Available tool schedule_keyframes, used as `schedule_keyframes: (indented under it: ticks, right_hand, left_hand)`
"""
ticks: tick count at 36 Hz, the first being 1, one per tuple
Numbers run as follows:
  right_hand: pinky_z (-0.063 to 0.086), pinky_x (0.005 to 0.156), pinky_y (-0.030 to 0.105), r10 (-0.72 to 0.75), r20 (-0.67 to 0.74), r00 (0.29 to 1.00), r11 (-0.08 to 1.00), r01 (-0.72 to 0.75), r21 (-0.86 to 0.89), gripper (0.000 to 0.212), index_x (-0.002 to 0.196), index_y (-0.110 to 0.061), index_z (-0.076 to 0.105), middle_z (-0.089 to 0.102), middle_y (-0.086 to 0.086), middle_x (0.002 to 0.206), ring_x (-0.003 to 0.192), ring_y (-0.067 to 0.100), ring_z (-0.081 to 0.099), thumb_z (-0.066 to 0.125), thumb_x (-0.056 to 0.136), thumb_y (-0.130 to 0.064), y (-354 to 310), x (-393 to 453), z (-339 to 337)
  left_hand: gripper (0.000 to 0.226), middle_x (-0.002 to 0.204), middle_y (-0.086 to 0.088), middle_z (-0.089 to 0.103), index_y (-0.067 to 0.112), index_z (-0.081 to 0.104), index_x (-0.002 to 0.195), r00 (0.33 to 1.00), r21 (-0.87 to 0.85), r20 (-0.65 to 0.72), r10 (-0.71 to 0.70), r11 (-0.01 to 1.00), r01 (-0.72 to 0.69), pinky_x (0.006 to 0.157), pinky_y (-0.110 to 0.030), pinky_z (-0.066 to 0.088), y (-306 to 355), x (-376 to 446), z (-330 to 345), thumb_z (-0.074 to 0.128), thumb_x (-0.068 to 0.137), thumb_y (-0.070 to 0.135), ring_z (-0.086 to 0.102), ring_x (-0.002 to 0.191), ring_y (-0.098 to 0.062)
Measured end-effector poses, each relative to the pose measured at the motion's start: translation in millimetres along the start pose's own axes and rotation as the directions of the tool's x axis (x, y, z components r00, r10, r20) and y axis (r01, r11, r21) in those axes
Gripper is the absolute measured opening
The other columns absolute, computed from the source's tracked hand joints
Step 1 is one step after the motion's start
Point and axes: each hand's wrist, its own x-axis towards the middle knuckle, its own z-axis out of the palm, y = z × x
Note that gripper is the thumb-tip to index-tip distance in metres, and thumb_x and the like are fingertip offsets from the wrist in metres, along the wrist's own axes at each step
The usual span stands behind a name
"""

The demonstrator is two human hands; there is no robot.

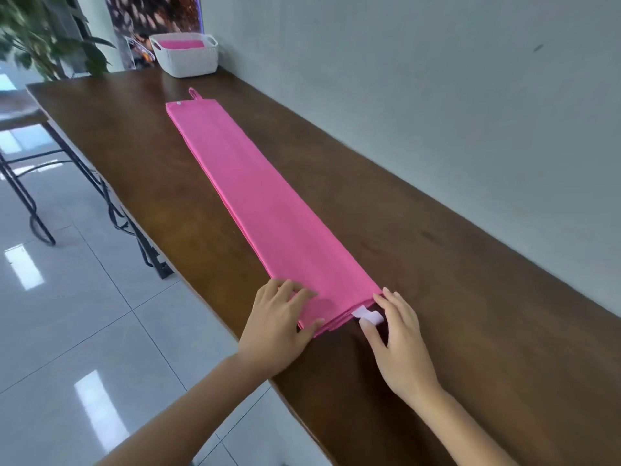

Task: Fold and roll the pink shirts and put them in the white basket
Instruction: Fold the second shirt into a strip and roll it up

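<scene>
Pink shirt (268,210), folded into a long strip, lies lengthwise down the table (437,264); left hand (279,322) and right hand (400,334) rest flat-fingered on its near end, apparently ready to roll toward the basket (184,60) at the far end.

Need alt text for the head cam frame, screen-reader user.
A person's left hand and right hand hold the near end of a long folded pink shirt on a brown table. At the far end, a white basket holds more pink fabric.
</scene>
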Motion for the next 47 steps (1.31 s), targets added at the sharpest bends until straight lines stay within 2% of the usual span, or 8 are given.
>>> schedule_keyframes:
  ticks: [6, 13, 22, 29, 34, 38, 42, 47]
  right_hand:
    - [0.013, 0.116, 0.025, 0.013, 0.047, 0.999, 0.996, -0.017, 0.091, 0.040, 0.125, -0.030, 0.055, 0.027, -0.009, 0.162, 0.151, -0.001, 0.001, 0.048, 0.097, -0.057, 23.6, -1.1, -10.2]
    - [0.002, 0.119, 0.030, 0.055, 0.184, 0.981, 0.924, -0.120, 0.364, 0.022, 0.095, -0.036, 0.065, 0.011, -0.008, 0.168, 0.150, 0.000, -0.015, 0.047, 0.101, -0.048, 15.4, 7.0, -19.1]
    - [-0.003, 0.123, 0.042, -0.042, 0.282, 0.958, 0.926, -0.068, 0.371, 0.036, 0.118, -0.046, 0.064, -0.005, -0.016, 0.167, 0.148, 0.001, -0.024, 0.030, 0.108, -0.044, 9.1, 20.1, -25.0]
    - [0.004, 0.125, 0.044, -0.150, 0.250, 0.957, 0.973, 0.098, 0.210, 0.033, 0.136, -0.043, 0.057, -0.002, -0.016, 0.167, 0.148, 0.000, -0.023, 0.049, 0.104, -0.040, 21.0, 27.4, -20.5]
    - [0.009, 0.122, 0.039, -0.324, 0.164, 0.932, 0.936, 0.341, -0.090, 0.040, 0.141, -0.039, 0.052, 0.006, -0.011, 0.168, 0.153, 0.009, -0.014, 0.053, 0.102, -0.038, 25.7, 29.4, -15.1]
    - [0.016, 0.120, 0.038, -0.461, 0.094, 0.882, 0.854, 0.470, -0.222, 0.037, 0.136, -0.032, 0.059, 0.027, -0.005, 0.162, 0.153, 0.017, 0.009, 0.059, 0.099, -0.034, 25.8, 29.4, -8.3]
    - [0.048, 0.106, 0.040, -0.570, 0.014, 0.822, 0.780, 0.546, -0.305, 0.029, 0.117, -0.026, 0.070, 0.054, -0.002, 0.132, 0.130, 0.019, 0.044, 0.075, 0.088, -0.030, 24.7, 26.5, 0.9]
    - [0.050, 0.093, 0.030, -0.694, -0.022, 0.719, 0.682, 0.648, -0.339, 0.025, 0.110, -0.024, 0.071, 0.061, -0.005, 0.110, 0.105, 0.015, 0.056, 0.076, 0.087, -0.031, 23.6, 18.1, 11.6]
  left_hand:
    - [0.033, 0.106, 0.015, 0.058, 0.029, 0.064, 0.112, 0.999, 0.062, 0.048, 0.006, 0.998, -0.009, 0.092, -0.031, 0.041, 37.3, 0.8, 17.9, 0.063, 0.091, 0.054, 0.045, 0.102, -0.012]
    - [0.026, 0.108, 0.009, 0.056, 0.025, 0.062, 0.113, 0.997, 0.109, 0.063, -0.040, 0.994, 0.033, 0.090, -0.030, 0.044, 51.2, 4.1, 28.5, 0.062, 0.095, 0.043, 0.047, 0.097, -0.014]
    - [0.010, 0.099, 0.005, 0.061, 0.020, 0.064, 0.101, 0.996, 0.191, 0.016, -0.083, 0.978, 0.079, 0.078, -0.031, 0.053, 60.0, 5.9, 36.7, 0.067, 0.093, 0.026, 0.054, 0.087, -0.016]
    - [0.005, 0.093, 0.001, 0.064, 0.017, 0.064, 0.094, 0.999, 0.279, 0.009, -0.041, 0.959, 0.037, 0.072, -0.034, 0.054, 61.2, 9.9, 39.1, 0.068, 0.092, 0.018, 0.057, 0.081, -0.018]
    - [0.014, 0.106, 0.001, 0.064, 0.016, 0.065, 0.107, 0.998, 0.239, 0.026, -0.059, 0.970, 0.051, 0.090, -0.036, 0.051, 59.4, 10.7, 36.9, 0.053, 0.102, 0.023, 0.057, 0.097, -0.019]
    - [0.014, 0.103, 0.003, 0.063, 0.018, 0.063, 0.103, 0.995, 0.165, 0.037, -0.097, 0.982, 0.089, 0.089, -0.032, 0.048, 50.9, 4.3, 31.9, 0.052, 0.101, 0.026, 0.053, 0.095, -0.016]
    - [0.011, 0.101, 0.009, 0.061, 0.023, 0.061, 0.101, 0.988, 0.126, 0.097, -0.120, 0.986, 0.107, 0.086, -0.024, 0.040, 44.1, -8.0, 20.5, 0.052, 0.100, 0.028, 0.047, 0.094, -0.010]
    - [0.006, 0.101, 0.017, 0.054, 0.030, 0.053, 0.099, 0.972, 0.121, 0.151, -0.179, 0.979, 0.161, 0.084, -0.022, 0.026, 40.8, -29.7, 6.4, 0.048, 0.101, 0.034, 0.040, 0.098, -0.008]
